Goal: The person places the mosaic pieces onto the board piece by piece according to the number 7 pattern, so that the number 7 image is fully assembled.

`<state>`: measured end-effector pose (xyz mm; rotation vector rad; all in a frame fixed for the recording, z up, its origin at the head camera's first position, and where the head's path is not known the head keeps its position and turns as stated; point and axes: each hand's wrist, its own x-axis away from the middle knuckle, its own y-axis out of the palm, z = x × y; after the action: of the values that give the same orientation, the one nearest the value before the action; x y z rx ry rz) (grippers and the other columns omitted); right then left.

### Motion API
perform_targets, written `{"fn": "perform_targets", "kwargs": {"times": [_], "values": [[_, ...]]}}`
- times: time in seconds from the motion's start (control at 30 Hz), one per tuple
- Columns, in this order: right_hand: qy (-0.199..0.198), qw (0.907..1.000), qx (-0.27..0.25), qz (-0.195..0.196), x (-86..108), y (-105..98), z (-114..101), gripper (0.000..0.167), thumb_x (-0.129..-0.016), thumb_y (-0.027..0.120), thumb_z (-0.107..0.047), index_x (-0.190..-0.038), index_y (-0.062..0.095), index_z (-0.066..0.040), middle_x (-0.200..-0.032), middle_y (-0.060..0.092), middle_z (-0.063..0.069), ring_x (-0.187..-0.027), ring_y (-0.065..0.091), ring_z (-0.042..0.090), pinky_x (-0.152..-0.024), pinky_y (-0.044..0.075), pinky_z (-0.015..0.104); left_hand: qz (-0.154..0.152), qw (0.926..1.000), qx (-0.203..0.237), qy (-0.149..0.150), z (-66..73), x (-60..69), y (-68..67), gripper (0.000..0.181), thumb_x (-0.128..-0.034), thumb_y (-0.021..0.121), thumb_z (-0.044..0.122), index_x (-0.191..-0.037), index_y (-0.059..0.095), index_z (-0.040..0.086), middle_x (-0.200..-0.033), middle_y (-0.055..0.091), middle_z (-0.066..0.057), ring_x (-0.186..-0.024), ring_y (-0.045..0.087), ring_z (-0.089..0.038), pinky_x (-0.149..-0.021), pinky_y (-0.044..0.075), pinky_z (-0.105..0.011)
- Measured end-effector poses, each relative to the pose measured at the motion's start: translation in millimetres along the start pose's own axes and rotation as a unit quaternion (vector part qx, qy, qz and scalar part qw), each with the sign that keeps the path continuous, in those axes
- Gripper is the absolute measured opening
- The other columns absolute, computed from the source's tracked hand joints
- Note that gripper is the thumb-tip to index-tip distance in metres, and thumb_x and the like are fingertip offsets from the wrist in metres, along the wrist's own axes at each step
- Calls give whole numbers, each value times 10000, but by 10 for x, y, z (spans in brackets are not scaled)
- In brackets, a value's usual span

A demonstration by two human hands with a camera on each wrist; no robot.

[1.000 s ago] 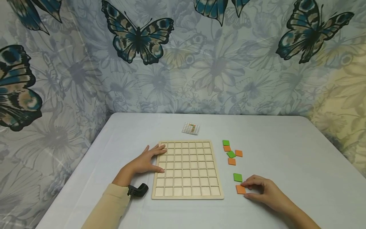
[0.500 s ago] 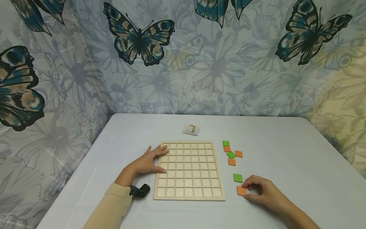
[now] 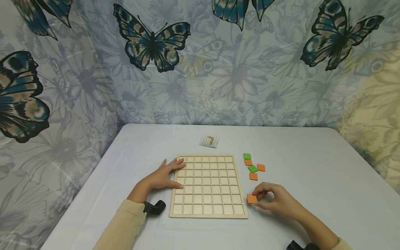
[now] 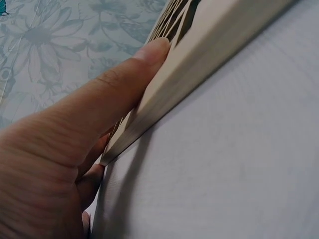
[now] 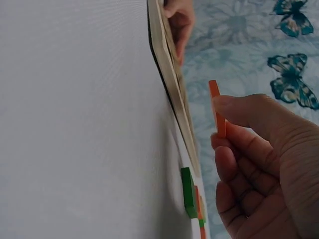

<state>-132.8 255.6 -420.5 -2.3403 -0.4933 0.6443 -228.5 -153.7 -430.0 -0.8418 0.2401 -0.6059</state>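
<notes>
A wooden grid board (image 3: 206, 185) lies on the table. My left hand (image 3: 160, 177) rests on its left edge, fingers and thumb spread; in the left wrist view the thumb (image 4: 157, 50) of my left hand (image 4: 65, 134) lies on the rim. My right hand (image 3: 278, 199) pinches an orange tile (image 3: 251, 199) by the board's lower right edge. In the right wrist view, my right hand (image 5: 269, 154) holds the orange tile (image 5: 218, 112) between thumb and fingers, above the table, with a green tile (image 5: 188, 191) on the surface below.
Right of the board lie several loose tiles, among them a green one (image 3: 247, 156) and an orange one (image 3: 253, 176). A small card (image 3: 209, 140) with a printed grid lies behind the board. A patterned cloth (image 3: 237, 76) hangs behind the table.
My right hand has lifted the orange tile and moved left and slightly away from me, close to the board. The near green tile is now hidden in the head view. My left hand stays on the board.
</notes>
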Motion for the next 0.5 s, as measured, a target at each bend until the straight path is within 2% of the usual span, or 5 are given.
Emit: {"fn": "perform_targets", "kwargs": {"times": [0.27,0.5], "values": [[294,9995,145,-39,-227,10,-47,227,-724,776,-75,-900,662,-162,-844,619,-84,-729,546,88,-656,478,207,7,10000,25,-39,40,-1,2,849,-710,781,411,-1424,402,150,-1555,219,-37,-1458,64,-275,-1165,-124,-513],[204,9997,118,80,-371,74,-96,207,-736,779,-104,-904,672,-159,-880,640,-51,-746,536,84,-671,484,231,-59,10000,18,-5,58,-11,18,858,-710,779,414,-1429,393,148,-1558,207,-41,-1457,68,-285,-1162,-124,-520]]}}
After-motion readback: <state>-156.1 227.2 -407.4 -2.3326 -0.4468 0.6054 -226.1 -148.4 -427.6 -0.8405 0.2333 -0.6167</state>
